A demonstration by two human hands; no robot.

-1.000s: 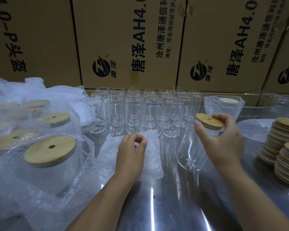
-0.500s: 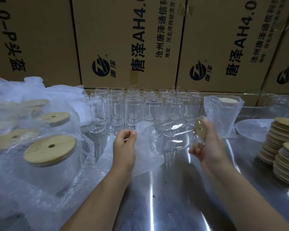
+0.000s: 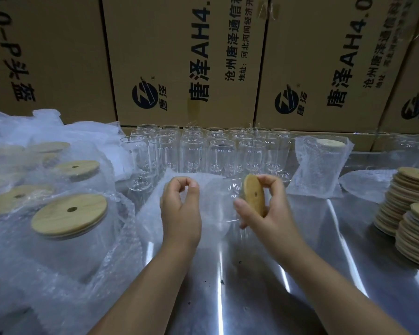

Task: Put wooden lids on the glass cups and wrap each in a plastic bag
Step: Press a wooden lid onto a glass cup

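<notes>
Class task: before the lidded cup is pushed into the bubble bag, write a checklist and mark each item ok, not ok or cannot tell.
1. The wooden lid covers the mouth of the glass cup: ok.
2. The right hand grips the lid end: ok.
3. The left hand pinches the bubble bag at its edge: ok.
4. The cup lies sideways, base toward the bag: ok.
5. Bag mouth open wide enough: cannot tell, since clear film and glass blend.
6. Lid pressed fully home: cannot tell.
</notes>
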